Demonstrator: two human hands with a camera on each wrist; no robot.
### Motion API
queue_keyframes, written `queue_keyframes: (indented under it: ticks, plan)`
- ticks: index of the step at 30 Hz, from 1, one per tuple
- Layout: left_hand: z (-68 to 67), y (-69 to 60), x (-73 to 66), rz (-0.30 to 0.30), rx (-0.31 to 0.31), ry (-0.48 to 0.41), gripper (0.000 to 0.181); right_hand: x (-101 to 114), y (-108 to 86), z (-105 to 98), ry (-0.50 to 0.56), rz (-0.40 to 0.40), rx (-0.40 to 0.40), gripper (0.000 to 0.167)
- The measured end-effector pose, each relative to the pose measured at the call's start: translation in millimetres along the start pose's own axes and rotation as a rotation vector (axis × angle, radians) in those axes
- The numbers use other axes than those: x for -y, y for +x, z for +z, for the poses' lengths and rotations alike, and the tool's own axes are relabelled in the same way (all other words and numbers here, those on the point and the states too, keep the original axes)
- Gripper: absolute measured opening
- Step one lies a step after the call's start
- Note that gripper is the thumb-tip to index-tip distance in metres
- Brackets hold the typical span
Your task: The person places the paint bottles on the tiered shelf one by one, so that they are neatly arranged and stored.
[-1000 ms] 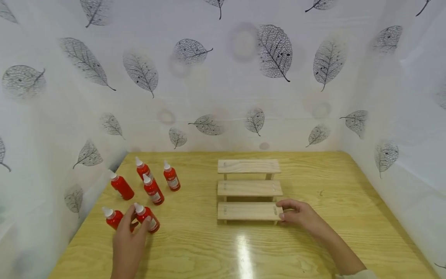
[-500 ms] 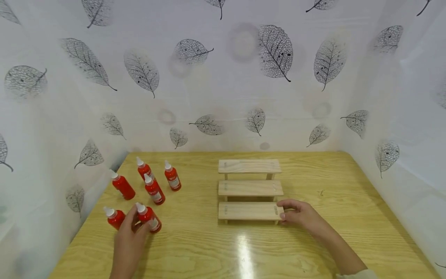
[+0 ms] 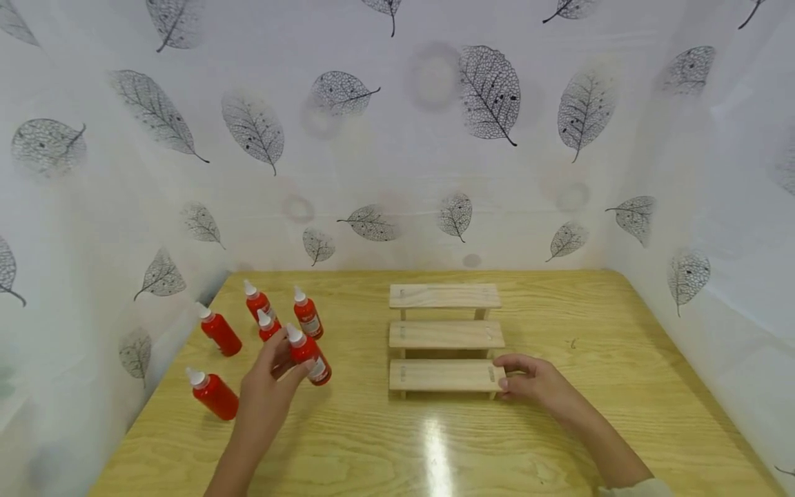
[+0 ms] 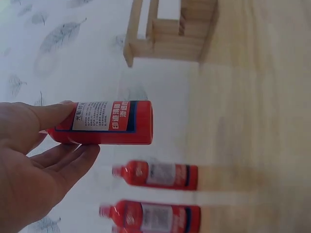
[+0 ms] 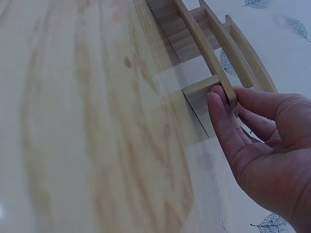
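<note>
My left hand point(image 3: 267, 386) grips a red squeeze bottle point(image 3: 308, 355) with a white pointed cap, held up off the table. In the left wrist view the bottle's label point(image 4: 97, 116) shows, with thumb and fingers pinching near its neck end. On the right, my right hand point(image 3: 534, 383) pinches the right end of the lowest step of a three-tier wooden stand point(image 3: 444, 376). In the right wrist view the thumb and fingertips of that hand point(image 5: 262, 141) hold the step board's end point(image 5: 231, 97) from both sides.
Several more red bottles stand at the left, one nearer me point(image 3: 215, 397) and one point(image 3: 308, 314) behind the held bottle. The wooden table point(image 3: 373, 442) is bordered by white leaf-print cloth point(image 3: 397, 152) at the back and sides.
My left hand has lifted the nearer bottle and carried it right and away from me, so it now covers part of another bottle. The right hand and the stand have stayed put.
</note>
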State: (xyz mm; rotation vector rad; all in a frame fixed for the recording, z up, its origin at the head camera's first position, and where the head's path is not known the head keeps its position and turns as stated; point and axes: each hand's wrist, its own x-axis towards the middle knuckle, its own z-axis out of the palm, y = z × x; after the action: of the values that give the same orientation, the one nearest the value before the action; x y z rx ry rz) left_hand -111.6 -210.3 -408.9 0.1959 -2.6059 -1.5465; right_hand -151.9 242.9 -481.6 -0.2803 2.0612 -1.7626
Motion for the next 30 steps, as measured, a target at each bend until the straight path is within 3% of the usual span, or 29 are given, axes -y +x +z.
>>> queue_keyframes:
  ticks: [7,12,20,25,30]
  plan:
    - [21.3,18.3,-27.2,0.140,0.065,-0.051,0.068,-0.5,0.2,-0.3,0.003,-0.021,0.010,0.057]
    - [40.1,35.6,-50.3,0.278,0.100,-0.097,0.065,0.6,-0.6,0.1,0.007,-0.017,-0.001,0.057]
    - [85.9,68.2,-83.0,0.453,0.177,-0.186,0.061,-1.2,-0.9,0.5,-0.007,0.004,-0.025,0.054]
    - [117.4,83.9,-106.4,0.481,0.249,-0.161,0.063,-2.1,-0.7,0.8,-0.005,-0.013,-0.020,0.054]
    - [140.8,95.2,-125.4,0.485,0.303,-0.140,0.064,0.3,-0.9,1.6,0.001,-0.009,-0.022,0.055]
